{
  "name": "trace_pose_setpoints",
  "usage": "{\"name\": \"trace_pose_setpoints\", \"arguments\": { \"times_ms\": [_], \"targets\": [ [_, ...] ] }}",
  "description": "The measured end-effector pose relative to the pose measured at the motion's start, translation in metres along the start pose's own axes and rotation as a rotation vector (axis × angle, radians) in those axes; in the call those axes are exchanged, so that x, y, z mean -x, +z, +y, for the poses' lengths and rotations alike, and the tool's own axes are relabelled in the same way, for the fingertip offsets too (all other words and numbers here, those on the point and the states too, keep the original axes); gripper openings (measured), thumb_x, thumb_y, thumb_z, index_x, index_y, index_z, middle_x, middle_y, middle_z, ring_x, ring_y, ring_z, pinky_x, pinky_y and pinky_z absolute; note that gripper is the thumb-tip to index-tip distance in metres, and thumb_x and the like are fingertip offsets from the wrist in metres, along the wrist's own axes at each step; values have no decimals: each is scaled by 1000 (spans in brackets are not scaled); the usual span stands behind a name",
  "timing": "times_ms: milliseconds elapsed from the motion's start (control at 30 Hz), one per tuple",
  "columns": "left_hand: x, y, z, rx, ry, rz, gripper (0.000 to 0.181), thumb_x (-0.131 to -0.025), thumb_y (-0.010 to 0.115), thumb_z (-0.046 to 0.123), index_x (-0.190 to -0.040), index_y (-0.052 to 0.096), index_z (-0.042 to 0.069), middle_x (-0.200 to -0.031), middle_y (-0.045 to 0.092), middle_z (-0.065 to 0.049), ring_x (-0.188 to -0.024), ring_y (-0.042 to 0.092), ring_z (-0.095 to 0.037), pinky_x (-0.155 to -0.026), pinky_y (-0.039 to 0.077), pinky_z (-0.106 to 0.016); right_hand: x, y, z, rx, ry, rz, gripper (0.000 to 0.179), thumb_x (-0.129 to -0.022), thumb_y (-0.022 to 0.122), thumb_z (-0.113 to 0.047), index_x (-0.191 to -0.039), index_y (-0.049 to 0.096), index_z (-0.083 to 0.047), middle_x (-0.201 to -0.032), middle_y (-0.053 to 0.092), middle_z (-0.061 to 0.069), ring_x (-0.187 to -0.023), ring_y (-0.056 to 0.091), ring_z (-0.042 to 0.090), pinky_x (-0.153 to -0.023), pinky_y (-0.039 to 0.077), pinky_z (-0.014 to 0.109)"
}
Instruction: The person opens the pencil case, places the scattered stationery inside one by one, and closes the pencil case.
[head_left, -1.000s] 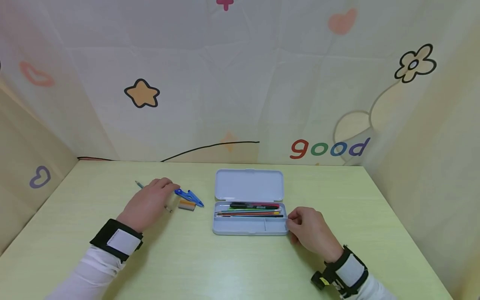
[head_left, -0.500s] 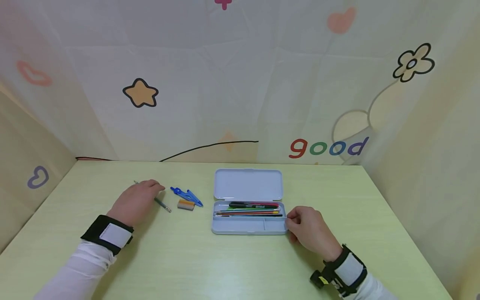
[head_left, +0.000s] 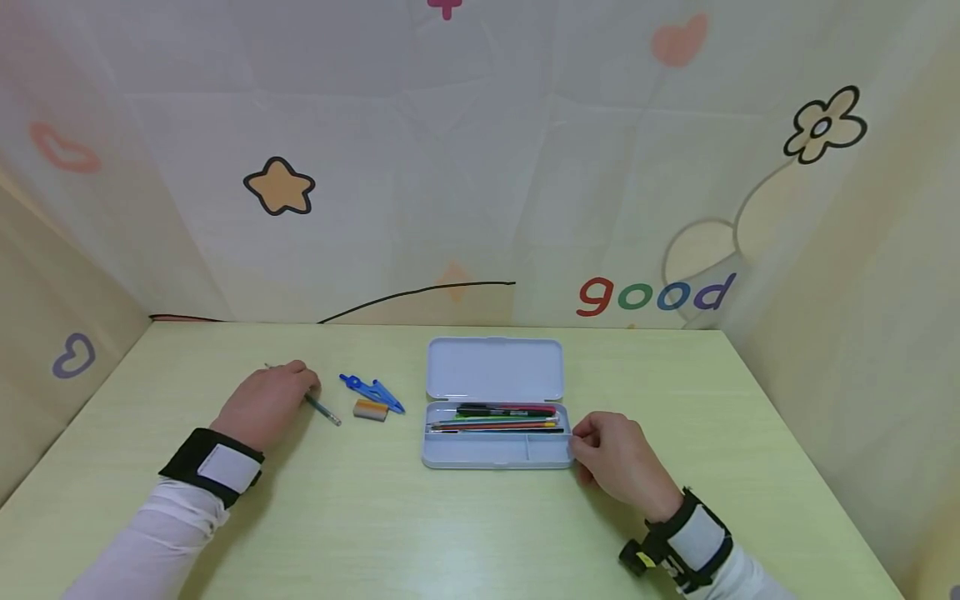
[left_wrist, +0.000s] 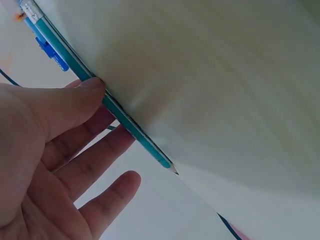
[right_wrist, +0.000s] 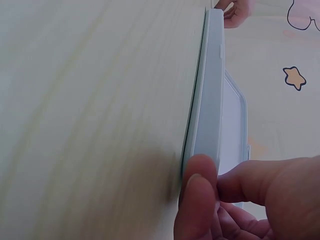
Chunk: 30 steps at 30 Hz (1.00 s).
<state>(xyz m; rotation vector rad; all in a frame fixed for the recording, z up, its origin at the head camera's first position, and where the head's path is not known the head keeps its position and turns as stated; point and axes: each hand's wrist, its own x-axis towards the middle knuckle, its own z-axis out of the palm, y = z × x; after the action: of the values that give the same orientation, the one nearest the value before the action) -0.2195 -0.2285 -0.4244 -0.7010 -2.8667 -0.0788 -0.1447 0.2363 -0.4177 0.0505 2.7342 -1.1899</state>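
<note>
A teal pencil with a sharpened tip and an eraser end lies between the thumb and fingers of my left hand. In the left wrist view the thumb presses its near side while the ring and little fingers spread away. Low over the table, the pencil's eraser end points toward the front right. My right hand holds the right end of an open, pale blue pencil case. Seen from the right wrist, thumb and fingertips pinch the case's end wall. Several pencils and pens fill its back compartment.
Right of my left hand lie a blue compass and an orange and grey eraser. The case's lid is folded back flat behind it. A printed curtain hangs along the table's back edge.
My left hand has moved left, away from the compass, and its fingers have come down onto the pencil. My right hand stays on the pencil case.
</note>
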Motion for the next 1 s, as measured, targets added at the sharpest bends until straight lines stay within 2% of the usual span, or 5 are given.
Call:
{"name": "trace_pose_setpoints", "arguments": {
  "times_ms": [200,533,1000],
  "targets": [
    [1,-1,-1,8,4,0,17,-88,78,-10,-94,73,5,-95,69,-9,-87,70,-30,-76,58,-50,0,0,0,-2,-2,-2,6,-102,65,-5,-101,69,-1,-69,64,6,-58,61,19,-53,48,28],
    [6,-4,-3,17,36,23,18,-88,78,-8,-89,71,9,-85,63,-2,-75,65,-25,-70,57,-46,0,0,0,-3,3,0,6,-102,66,-5,-101,69,-1,-71,64,6,-59,61,19,-53,49,29],
    [11,-4,-2,1,26,4,17,-89,80,-5,-91,70,9,-86,64,-2,-76,65,-23,-72,58,-46,0,1,0,-5,7,8,6,-101,65,-5,-100,69,-1,-75,64,7,-59,61,19,-54,50,28]
  ]
}}
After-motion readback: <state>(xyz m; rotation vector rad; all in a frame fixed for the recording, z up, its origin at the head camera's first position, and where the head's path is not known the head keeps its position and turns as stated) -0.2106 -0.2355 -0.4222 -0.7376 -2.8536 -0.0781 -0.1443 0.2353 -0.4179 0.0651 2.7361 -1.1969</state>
